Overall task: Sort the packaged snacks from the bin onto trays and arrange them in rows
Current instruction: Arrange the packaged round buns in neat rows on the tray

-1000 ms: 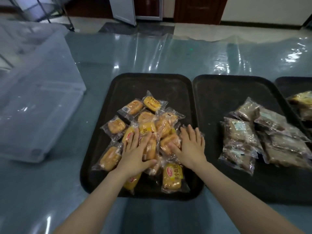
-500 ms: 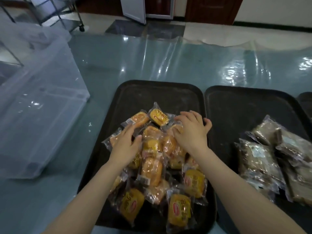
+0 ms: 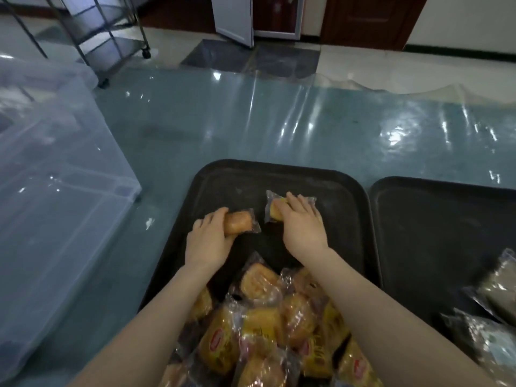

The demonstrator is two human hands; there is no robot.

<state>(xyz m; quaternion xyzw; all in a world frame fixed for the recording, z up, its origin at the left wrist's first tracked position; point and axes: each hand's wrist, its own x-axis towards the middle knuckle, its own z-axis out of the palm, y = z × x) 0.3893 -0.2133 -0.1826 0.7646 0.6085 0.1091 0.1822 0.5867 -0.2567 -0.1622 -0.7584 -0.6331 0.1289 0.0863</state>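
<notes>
Tabletop (image 3: 279, 121): a blue-green surface under a glossy clear plastic sheet, filling the middle band of the frame.
Clear plastic bin (image 3: 55, 196): large and translucent, standing on the tabletop at the left edge of the frame, well apart from the trays.
Left black tray (image 3: 237, 177): lower centre of the frame; its far half is mostly bare, its near half is covered with snacks.
Right black tray (image 3: 446, 219): just beside the left tray, at the right edge of the frame.
Pile of yellow cake packets (image 3: 273, 325): clear wrappers with red logos, heaped and overlapping at the bottom centre, on the near part of the left tray.
Brown snack packets (image 3: 491, 325): a few in clear wrappers at the lower right, on the right tray.
Left hand (image 3: 208, 241): its grip is curled round one wrapped golden cake (image 3: 238, 222), which lies on the tray's bare far part, left of centre.
Right hand (image 3: 303, 227): palm down over a second wrapped cake (image 3: 275, 209), fingers bent over the packet and pressing it to the tray; whether the thumb pinches it cannot be told.
Two held cakes: side by side and near each other, not touching, beyond the pile.
Metal cart (image 3: 111, 37): on castors on the floor, upper left of the frame.
</notes>
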